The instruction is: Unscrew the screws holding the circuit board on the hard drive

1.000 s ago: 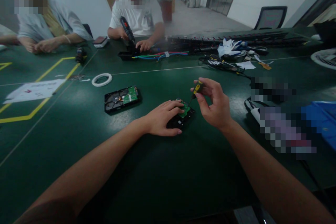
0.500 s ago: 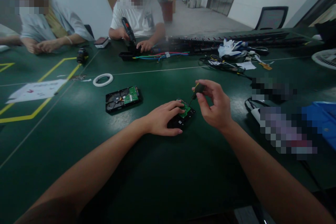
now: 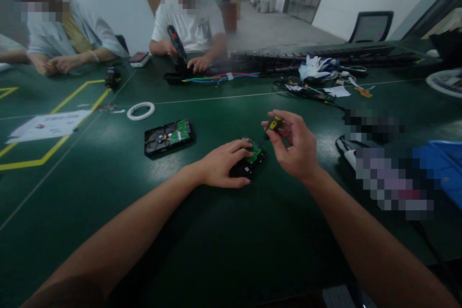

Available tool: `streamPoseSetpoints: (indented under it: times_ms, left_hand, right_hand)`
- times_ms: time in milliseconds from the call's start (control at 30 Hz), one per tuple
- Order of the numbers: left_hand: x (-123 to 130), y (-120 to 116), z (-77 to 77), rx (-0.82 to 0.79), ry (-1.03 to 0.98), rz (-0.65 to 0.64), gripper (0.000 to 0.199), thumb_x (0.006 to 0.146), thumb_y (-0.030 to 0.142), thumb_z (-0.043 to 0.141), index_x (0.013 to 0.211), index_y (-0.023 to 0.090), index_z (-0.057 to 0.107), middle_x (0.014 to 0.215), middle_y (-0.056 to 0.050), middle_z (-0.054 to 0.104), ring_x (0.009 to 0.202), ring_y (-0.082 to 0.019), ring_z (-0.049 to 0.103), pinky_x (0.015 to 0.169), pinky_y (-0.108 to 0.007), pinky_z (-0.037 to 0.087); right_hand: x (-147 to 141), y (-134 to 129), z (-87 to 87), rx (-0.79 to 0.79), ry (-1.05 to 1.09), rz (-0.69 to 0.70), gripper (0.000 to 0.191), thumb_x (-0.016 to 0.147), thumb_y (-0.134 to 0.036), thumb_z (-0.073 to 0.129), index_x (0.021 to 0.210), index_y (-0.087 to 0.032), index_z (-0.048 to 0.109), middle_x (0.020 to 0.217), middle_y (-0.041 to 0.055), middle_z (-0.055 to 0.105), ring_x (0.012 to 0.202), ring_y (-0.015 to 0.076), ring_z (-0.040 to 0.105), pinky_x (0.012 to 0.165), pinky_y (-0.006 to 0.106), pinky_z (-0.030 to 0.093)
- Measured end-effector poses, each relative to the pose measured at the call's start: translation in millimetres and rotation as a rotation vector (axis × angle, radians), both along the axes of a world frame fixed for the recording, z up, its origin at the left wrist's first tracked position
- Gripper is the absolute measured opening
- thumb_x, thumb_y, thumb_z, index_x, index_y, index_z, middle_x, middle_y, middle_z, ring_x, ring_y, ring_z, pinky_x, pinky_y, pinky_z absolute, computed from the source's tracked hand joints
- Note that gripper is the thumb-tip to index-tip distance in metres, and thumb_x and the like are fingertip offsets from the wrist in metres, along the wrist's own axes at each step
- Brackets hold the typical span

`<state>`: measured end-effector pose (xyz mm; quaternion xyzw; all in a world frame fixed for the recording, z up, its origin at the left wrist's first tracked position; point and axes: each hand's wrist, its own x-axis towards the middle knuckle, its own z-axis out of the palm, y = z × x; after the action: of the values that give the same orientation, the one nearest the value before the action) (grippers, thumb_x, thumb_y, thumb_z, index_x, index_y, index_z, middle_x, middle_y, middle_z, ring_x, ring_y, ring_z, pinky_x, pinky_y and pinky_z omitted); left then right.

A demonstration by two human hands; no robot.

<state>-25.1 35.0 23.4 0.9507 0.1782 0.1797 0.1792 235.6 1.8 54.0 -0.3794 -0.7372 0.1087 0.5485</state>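
Note:
A hard drive [image 3: 248,169] lies on the green table in front of me, its green circuit board facing up. Across its left part is my left hand [image 3: 229,163], holding it down with the fingertips on the board and the thumb by the near edge. The palm and fingers hide much of that drive. My right hand [image 3: 294,147] pinches the black-and-yellow handle of a screwdriver [image 3: 273,124]. The screwdriver tilts down to the left, and its thin tip meets the board's right side. Farther left sits a second hard drive [image 3: 169,138], also board side up, which neither hand touches.
A white ring [image 3: 141,111] and printed paper [image 3: 48,126] lie to the left. Across the table, a person holds a power tool [image 3: 176,42] near coloured wires [image 3: 224,77]; another person sits left. Gloves [image 3: 317,68] and cables are at the back right, a blue tray [image 3: 438,168] at right.
In my right fingers the screwdriver handle has turned, so its yellow marking now faces me. My left hand and both drives keep their places; the view has shifted slightly.

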Motion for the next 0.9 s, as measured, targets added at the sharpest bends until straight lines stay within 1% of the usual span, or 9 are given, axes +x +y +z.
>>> streamPoseSetpoints:
  times_ms: [100, 233, 333, 433, 500, 600, 667, 733, 900]
  left_hand:
    - [0, 0, -0.2, -0.008, 0.004, 0.004, 0.075, 0.093, 0.064, 0.078, 0.15, 0.019, 0.056, 0.162, -0.021, 0.051, 0.155, -0.044, 0.048, 0.126, -0.062, 0.046]
    - [0, 0, 0.1, -0.01, 0.004, 0.005, 0.075, 0.092, 0.064, 0.079, 0.149, 0.019, 0.057, 0.161, -0.021, 0.051, 0.155, -0.044, 0.048, 0.126, -0.061, 0.046]
    - [1, 0, 0.4, -0.007, -0.002, 0.001, 0.074, 0.093, 0.064, 0.078, 0.148, 0.02, 0.057, 0.161, -0.021, 0.051, 0.155, -0.044, 0.048, 0.126, -0.063, 0.047]
    - [1, 0, 0.4, -0.01, -0.005, 0.004, 0.073, 0.093, 0.063, 0.078, 0.148, 0.021, 0.057, 0.162, -0.02, 0.051, 0.155, -0.044, 0.048, 0.125, -0.063, 0.047]
    - [0, 0, 0.2, -0.015, -0.003, 0.007, 0.074, 0.092, 0.063, 0.079, 0.149, 0.021, 0.057, 0.162, -0.02, 0.05, 0.155, -0.044, 0.048, 0.126, -0.063, 0.047]
    - [1, 0, 0.2, -0.018, -0.003, 0.004, 0.075, 0.092, 0.063, 0.079, 0.149, 0.021, 0.057, 0.162, -0.02, 0.051, 0.153, -0.043, 0.049, 0.125, -0.063, 0.047]
    - [1, 0, 0.3, -0.016, -0.004, 0.001, 0.074, 0.092, 0.064, 0.079, 0.148, 0.021, 0.057, 0.162, -0.02, 0.051, 0.153, -0.043, 0.05, 0.125, -0.063, 0.047]
    - [1, 0, 0.5, -0.009, -0.007, 0.0, 0.073, 0.093, 0.063, 0.078, 0.148, 0.019, 0.057, 0.161, -0.021, 0.051, 0.154, -0.044, 0.049, 0.125, -0.063, 0.047]
    - [1, 0, 0.0, -0.004, 0.002, 0.007, 0.073, 0.093, 0.063, 0.078, 0.148, 0.02, 0.057, 0.16, -0.021, 0.052, 0.155, -0.043, 0.048, 0.126, -0.062, 0.047]
  right_hand:
    - [0, -1, 3.8, 0.06, -0.085, -0.051, 0.052, 0.1, -0.017, 0.066, 0.15, -0.033, 0.059, 0.141, 0.0074, 0.068, 0.119, 0.0264, 0.075, 0.094, 0.043, 0.072]
    - [4, 2, 1.7, 0.115, -0.127, -0.119, 0.054, 0.101, -0.019, 0.066, 0.152, -0.035, 0.059, 0.13, 0.0075, 0.07, 0.107, 0.0259, 0.075, 0.089, 0.046, 0.072]
    - [6, 4, -3.4, 0.052, -0.134, -0.067, 0.057, 0.105, -0.019, 0.058, 0.159, -0.037, 0.052, 0.135, 0.0069, 0.071, 0.114, 0.0275, 0.076, 0.097, 0.05, 0.07]
    - [4, 2, -4.5, 0.016, -0.133, -0.009, 0.059, 0.106, -0.019, 0.055, 0.162, -0.039, 0.049, 0.14, 0.006, 0.07, 0.12, 0.0273, 0.075, 0.1, 0.049, 0.07]
    - [2, 0, -2.4, 0.026, -0.122, -0.015, 0.058, 0.105, -0.021, 0.06, 0.159, -0.039, 0.052, 0.139, 0.0062, 0.068, 0.119, 0.0265, 0.074, 0.095, 0.046, 0.071]
    - [0, 0, 1.0, 0.094, -0.117, -0.097, 0.054, 0.1, -0.024, 0.073, 0.15, -0.038, 0.06, 0.128, 0.0062, 0.067, 0.11, 0.0257, 0.072, 0.086, 0.044, 0.073]
    - [0, 2, 1.1, 0.125, -0.116, -0.134, 0.051, 0.098, -0.023, 0.075, 0.146, -0.037, 0.062, 0.122, 0.0056, 0.067, 0.106, 0.0252, 0.071, 0.085, 0.045, 0.072]
    - [2, 4, -1.0, 0.115, -0.103, -0.113, 0.05, 0.1, -0.02, 0.072, 0.146, -0.036, 0.062, 0.125, 0.0056, 0.068, 0.108, 0.0248, 0.072, 0.089, 0.045, 0.072]
    - [1, 4, -7.3, 0.015, -0.04, 0.034, 0.052, 0.104, -0.016, 0.061, 0.151, -0.035, 0.053, 0.142, 0.007, 0.067, 0.119, 0.0247, 0.077, 0.099, 0.045, 0.07]
